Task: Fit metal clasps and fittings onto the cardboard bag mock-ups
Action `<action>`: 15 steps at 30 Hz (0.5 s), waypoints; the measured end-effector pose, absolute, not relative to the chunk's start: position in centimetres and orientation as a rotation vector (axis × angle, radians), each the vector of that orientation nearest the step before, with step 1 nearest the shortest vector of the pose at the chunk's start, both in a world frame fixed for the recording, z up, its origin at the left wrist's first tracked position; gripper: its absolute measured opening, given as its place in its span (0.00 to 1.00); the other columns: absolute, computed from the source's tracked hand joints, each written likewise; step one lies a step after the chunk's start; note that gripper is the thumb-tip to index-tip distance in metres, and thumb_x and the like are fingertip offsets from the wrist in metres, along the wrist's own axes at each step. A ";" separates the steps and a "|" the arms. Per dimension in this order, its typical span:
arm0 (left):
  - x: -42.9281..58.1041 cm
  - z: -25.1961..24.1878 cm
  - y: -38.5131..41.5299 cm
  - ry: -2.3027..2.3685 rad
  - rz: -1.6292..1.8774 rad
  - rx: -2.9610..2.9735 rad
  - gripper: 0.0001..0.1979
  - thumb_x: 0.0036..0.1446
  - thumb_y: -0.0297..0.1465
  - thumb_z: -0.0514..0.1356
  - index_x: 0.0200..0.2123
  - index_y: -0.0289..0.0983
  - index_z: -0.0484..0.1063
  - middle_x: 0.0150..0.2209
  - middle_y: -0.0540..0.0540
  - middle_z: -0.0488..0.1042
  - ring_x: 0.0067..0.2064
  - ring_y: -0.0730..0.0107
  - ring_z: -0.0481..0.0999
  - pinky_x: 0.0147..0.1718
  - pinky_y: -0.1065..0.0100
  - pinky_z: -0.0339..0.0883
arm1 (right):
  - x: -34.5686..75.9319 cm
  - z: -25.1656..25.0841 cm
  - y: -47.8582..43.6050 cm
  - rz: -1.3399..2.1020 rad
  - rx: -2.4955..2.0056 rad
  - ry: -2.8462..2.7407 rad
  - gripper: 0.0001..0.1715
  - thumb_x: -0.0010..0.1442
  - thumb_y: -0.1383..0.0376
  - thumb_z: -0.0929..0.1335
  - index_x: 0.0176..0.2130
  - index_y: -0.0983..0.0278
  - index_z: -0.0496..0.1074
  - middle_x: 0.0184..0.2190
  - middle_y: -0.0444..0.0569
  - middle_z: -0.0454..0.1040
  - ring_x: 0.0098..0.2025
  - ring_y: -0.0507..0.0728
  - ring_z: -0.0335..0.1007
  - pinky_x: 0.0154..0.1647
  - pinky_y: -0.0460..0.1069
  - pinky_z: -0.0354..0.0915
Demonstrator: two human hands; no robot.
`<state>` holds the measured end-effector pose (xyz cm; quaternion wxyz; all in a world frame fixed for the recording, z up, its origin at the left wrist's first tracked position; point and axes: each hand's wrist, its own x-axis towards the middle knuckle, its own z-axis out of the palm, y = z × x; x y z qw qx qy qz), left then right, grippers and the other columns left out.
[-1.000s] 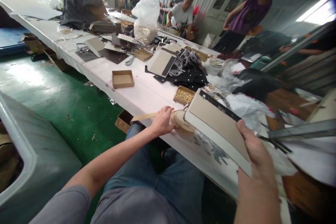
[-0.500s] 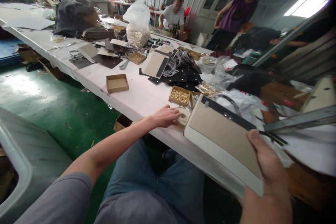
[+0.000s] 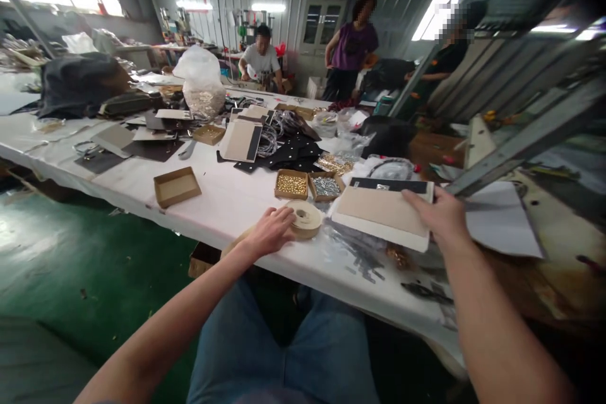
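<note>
My left hand rests on a roll of beige tape at the near edge of the white table, fingers curled against it; a loose tail of tape runs back under my wrist. My right hand grips the right end of a flat tan panel with a white border and a black strip, which lies low over the table. Just beyond stand two small cardboard boxes, one of gold studs and one of silver parts.
An empty cardboard tray lies to the left. Black pieces, tan panels and a clear bag of fittings crowd the table's middle. Three people are at the far end. A grey metal frame slants in at right.
My view has lifted and swung. My right hand has carried the tan panel from near my body forward and down over the table. My left hand stays at the tape roll.
</note>
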<state>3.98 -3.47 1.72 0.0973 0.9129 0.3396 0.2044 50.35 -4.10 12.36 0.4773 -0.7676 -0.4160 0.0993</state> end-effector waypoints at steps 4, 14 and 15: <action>4.7 2.7 -2.0 0.933 0.591 2.704 0.35 0.68 0.36 0.72 0.74 0.47 0.65 0.75 0.35 0.69 0.77 0.46 0.67 0.72 0.46 0.61 | 44.9 10.8 -5.9 -0.402 -1.859 -1.369 0.45 0.67 0.57 0.78 0.75 0.69 0.68 0.75 0.75 0.64 0.75 0.75 0.58 0.73 0.70 0.54; 5.1 1.7 -3.7 1.304 0.736 2.606 0.23 0.73 0.37 0.66 0.67 0.43 0.70 0.65 0.34 0.74 0.67 0.41 0.74 0.64 0.42 0.70 | 32.2 5.8 -3.6 0.554 -1.181 -2.386 0.35 0.61 0.72 0.73 0.67 0.61 0.78 0.62 0.56 0.82 0.62 0.69 0.75 0.69 0.63 0.66; 4.7 1.4 -4.5 1.328 0.747 2.590 0.18 0.75 0.36 0.63 0.65 0.44 0.72 0.63 0.35 0.76 0.65 0.42 0.76 0.62 0.42 0.71 | 32.3 5.8 -3.1 0.568 -1.194 -2.360 0.34 0.60 0.72 0.74 0.64 0.62 0.80 0.60 0.55 0.83 0.60 0.68 0.76 0.67 0.62 0.67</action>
